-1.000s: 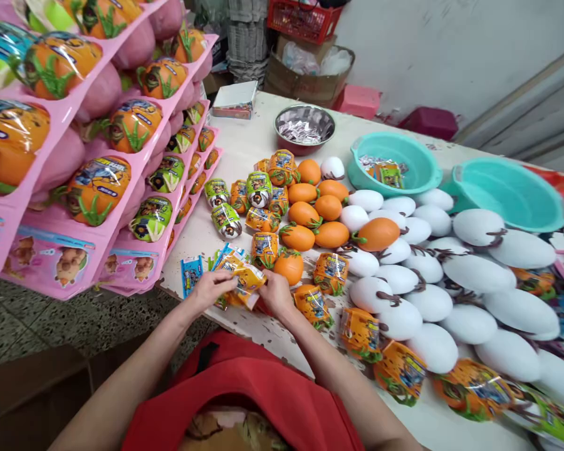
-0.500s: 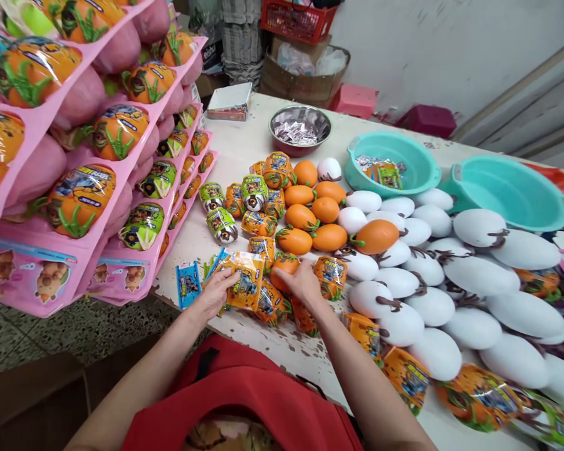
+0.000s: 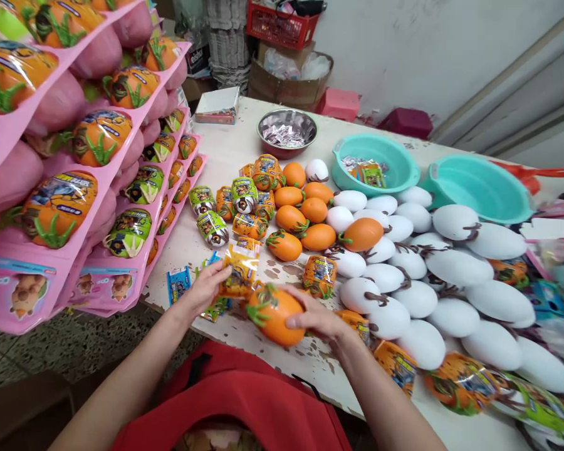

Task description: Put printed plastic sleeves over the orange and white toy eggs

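My left hand (image 3: 205,288) pinches a printed orange plastic sleeve (image 3: 239,270), which looks flat and has a clear upper edge. Wrapped around an orange toy egg (image 3: 276,317) with green claw-like parts is my right hand (image 3: 314,314). The egg is raised close to the sleeve's lower edge, apparently outside it. Under and beside my left hand lie more flat sleeves, blue (image 3: 178,283) and green (image 3: 215,309). A wrapped orange egg (image 3: 319,275) stands beyond my right hand. Bare orange eggs (image 3: 318,237) and wrapped green eggs (image 3: 212,227) are grouped farther back.
Many white eggs (image 3: 454,321) cover the table's right side. Behind them stand two turquoise basins (image 3: 479,188), one holding small packets, and a steel bowl (image 3: 287,133) of sachets. Pink racks (image 3: 108,181) of packed eggs rise at the left. More wrapped eggs (image 3: 465,382) lie front right.
My right hand has picked up the orange egg and brought it nearer to me. My left hand still holds the orange sleeve, now tilted differently. The view has shifted slightly right.
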The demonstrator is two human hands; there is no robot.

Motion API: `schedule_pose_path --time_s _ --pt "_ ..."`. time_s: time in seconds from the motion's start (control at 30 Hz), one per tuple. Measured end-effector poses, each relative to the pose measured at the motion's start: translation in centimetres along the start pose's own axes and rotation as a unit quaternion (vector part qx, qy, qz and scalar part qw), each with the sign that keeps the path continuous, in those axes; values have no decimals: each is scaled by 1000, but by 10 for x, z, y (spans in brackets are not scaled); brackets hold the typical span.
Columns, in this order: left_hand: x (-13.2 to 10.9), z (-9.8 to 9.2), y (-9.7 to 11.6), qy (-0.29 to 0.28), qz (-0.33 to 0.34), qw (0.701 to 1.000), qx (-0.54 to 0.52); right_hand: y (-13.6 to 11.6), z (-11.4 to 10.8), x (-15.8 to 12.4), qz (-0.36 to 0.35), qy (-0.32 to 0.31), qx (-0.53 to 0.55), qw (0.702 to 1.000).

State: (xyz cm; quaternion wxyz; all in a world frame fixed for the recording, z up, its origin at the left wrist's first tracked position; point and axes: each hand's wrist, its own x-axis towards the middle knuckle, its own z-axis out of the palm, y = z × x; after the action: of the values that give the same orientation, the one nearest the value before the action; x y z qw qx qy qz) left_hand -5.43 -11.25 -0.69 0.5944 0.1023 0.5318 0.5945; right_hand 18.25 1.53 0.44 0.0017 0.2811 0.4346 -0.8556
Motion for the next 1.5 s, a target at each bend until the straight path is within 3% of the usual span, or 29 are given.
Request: schedule_pose_path --time_s 0.07,0.13,0.2,0.27,0.33,0.47,0.6,0.77,0.97,1.1,1.17,1.23,1.3,1.37,1.5 --pt "-4 11 -4 -86 -70 994 20 12 8 -8 23 14 49 998" --pt "-9 22 -12 -125 -91 988 27 29 15 -7 8 99 119 988" --pt "-14 31 -22 -100 -71 992 15 46 23 -1 -34 216 220 951" --pt "-19 38 -29 -58 -51 997 1 57 33 3 -73 310 314 894" --pt "-21 43 -32 -35 -45 998 -1 63 41 5 -82 334 374 861" --pt "-18 37 -19 -15 -69 997 15 63 40 2 -53 264 379 885" --pt "-8 24 2 -2 -117 993 25 67 27 -1 -18 241 373 896" --pt "-2 22 14 -55 -140 988 27 72 34 -9 40 140 324 935" --pt "-6 21 17 -75 -154 976 135 63 52 -22 36 26 266 963" --pt "-9 35 22 -161 -178 950 199 53 51 -17 28 -23 209 977" --pt "-9 43 26 -207 -151 937 236 49 50 -11 16 -41 176 983" --pt "-9 46 29 -207 -83 941 254 48 51 -7 -3 -33 158 987" --pt "-11 42 30 -141 8 959 244 49 54 -7 -26 -11 164 986" --pt "-17 31 26 -84 47 973 210 50 58 -10 -42 -1 189 981" --pt "-35 13 3 -159 -121 968 151 54 68 -15 -47 10 233 971"
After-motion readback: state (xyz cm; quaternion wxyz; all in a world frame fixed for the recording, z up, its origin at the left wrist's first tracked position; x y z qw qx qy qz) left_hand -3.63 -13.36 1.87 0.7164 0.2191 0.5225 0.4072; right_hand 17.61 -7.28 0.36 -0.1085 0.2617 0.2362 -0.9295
